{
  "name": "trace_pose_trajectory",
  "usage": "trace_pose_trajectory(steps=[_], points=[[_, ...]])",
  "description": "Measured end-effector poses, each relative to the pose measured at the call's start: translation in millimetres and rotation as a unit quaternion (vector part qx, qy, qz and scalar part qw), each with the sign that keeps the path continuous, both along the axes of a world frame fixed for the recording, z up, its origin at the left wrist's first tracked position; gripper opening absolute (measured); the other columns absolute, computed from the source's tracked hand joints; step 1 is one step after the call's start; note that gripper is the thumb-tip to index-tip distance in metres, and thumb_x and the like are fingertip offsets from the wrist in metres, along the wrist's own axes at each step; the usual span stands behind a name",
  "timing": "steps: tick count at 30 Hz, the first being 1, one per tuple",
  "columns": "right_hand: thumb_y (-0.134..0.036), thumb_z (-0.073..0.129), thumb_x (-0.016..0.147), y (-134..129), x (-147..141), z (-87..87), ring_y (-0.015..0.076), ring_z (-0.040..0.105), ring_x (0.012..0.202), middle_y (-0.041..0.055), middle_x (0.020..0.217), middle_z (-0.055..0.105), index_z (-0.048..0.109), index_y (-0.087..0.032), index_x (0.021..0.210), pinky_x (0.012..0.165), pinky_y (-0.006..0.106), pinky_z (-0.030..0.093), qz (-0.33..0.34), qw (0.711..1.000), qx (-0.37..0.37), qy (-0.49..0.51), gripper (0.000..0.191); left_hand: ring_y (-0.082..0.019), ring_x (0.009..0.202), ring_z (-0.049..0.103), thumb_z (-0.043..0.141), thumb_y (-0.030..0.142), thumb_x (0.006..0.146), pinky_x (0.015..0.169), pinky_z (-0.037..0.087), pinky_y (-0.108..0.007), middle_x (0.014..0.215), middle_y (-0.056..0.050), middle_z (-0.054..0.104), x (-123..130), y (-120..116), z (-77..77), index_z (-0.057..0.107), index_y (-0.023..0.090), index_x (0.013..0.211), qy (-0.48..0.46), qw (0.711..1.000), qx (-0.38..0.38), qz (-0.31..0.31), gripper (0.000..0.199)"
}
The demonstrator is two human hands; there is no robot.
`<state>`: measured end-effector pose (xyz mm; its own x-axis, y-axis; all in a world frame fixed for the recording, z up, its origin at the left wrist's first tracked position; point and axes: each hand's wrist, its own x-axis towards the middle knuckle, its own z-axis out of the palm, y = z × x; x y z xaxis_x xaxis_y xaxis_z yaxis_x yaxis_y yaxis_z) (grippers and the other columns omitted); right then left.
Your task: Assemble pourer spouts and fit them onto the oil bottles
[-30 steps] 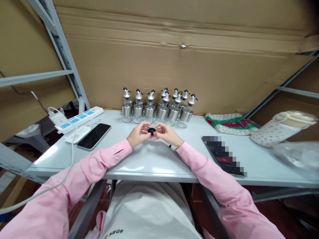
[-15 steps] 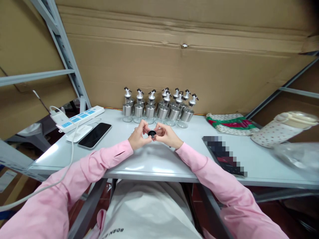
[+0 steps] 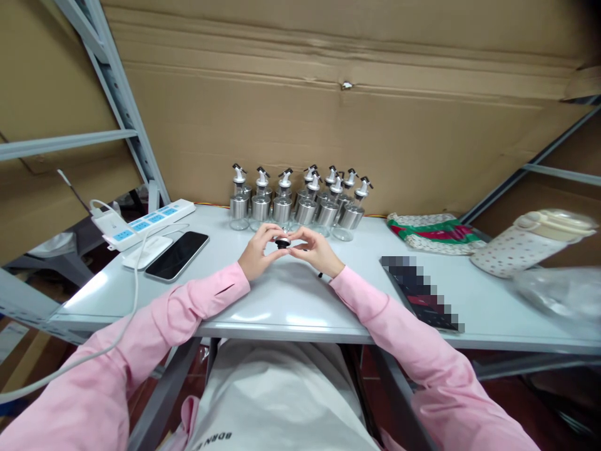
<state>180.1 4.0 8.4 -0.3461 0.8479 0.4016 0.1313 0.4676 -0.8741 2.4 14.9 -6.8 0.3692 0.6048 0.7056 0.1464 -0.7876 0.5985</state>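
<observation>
Between my hands, just above the table, is a small round black-and-silver piece (image 3: 282, 242), its dark stub now pointing downward. My left hand (image 3: 256, 254) pinches its left side with thumb and fingers. From the right, my right hand (image 3: 318, 252) grips the same piece, the fingertips of both hands nearly meeting. Behind them stand several oil bottles (image 3: 307, 210) of glass with steel bands and white-and-black pour spouts. A small dark item (image 3: 320, 274) peeks out beside my right hand, mostly hidden by it.
To the left lie a phone (image 3: 177, 255), a white case (image 3: 149, 252) and a power strip (image 3: 149, 224) with a cable. On the right are a dark packet (image 3: 420, 294), a patterned cloth (image 3: 434, 233), a tipped dotted flask (image 3: 521, 247) and clear plastic (image 3: 558, 293). Cardboard (image 3: 300, 119) backs the table.
The round piece has been tilted: its dark hollow face showed toward me before, and now it is seen side-on. Both hands have risen slightly and still hold it.
</observation>
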Motion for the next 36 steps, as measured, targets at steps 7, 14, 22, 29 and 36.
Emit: trace_pose_trajectory(steps=[7,14,22,29,36], points=[[-0.03,0.057,0.075,25.0,47.9,13.1,0.0178,0.06,0.076,0.0056,0.081,0.069,0.069,-0.017,0.083,0.07,0.031,0.045,-0.166,0.971,0.042,-0.166,0.019,-0.015,0.09,0.056,0.063,0.025,0.077,0.073,0.051,-0.027,0.1,-0.006,0.05,-0.4,3.1,-1.5,0.059,0.018,0.093,-0.024,0.999,-0.047,-0.011,0.017],[-0.024,0.065,0.067,35.1,66.6,2.8,0.0125,0.054,0.062,0.0027,0.069,0.066,0.071,-0.016,0.078,0.062,0.024,0.04,-0.134,0.903,0.055,-0.403,0.015,-0.015,0.09,0.054,0.061,0.018,0.074,0.067,0.044,-0.023,0.1,-0.006,0.053,-2.2,9.4,-5.0,0.058,0.018,0.091,0.004,0.996,-0.074,0.044,0.017],[-0.018,0.062,0.069,30.7,50.6,-2.2,0.0134,0.055,0.065,0.004,0.071,0.068,0.069,-0.016,0.07,0.068,0.026,0.041,-0.071,0.921,0.071,-0.377,0.008,-0.014,0.093,0.052,0.056,0.006,0.065,0.071,0.046,-0.022,0.094,-0.003,0.051,3.8,6.5,-12.5,0.045,0.02,0.102,-0.046,0.989,-0.138,0.022,0.041],[-0.032,0.064,0.068,14.1,39.0,13.8,0.0128,0.058,0.063,0.004,0.07,0.067,0.064,-0.013,0.081,0.056,0.024,0.04,0.041,0.986,-0.079,-0.141,0.022,-0.014,0.088,0.054,0.049,0.004,0.063,0.074,0.045,-0.024,0.091,-0.002,0.052,2.1,5.7,-10.8,0.048,0.018,0.091,-0.005,0.994,-0.106,0.041,0.031],[-0.026,0.067,0.066,9.5,26.2,11.1,0.0091,0.054,0.056,-0.001,0.063,0.063,0.059,-0.015,0.085,0.055,0.023,0.041,0.048,0.992,-0.117,-0.007,0.023,-0.015,0.09,0.058,0.052,0.006,0.067,0.077,0.049,-0.028,0.093,-0.004,0.056,3.9,-3.4,-9.0,0.044,0.018,0.098,0.013,0.996,-0.088,-0.023,0.034]])
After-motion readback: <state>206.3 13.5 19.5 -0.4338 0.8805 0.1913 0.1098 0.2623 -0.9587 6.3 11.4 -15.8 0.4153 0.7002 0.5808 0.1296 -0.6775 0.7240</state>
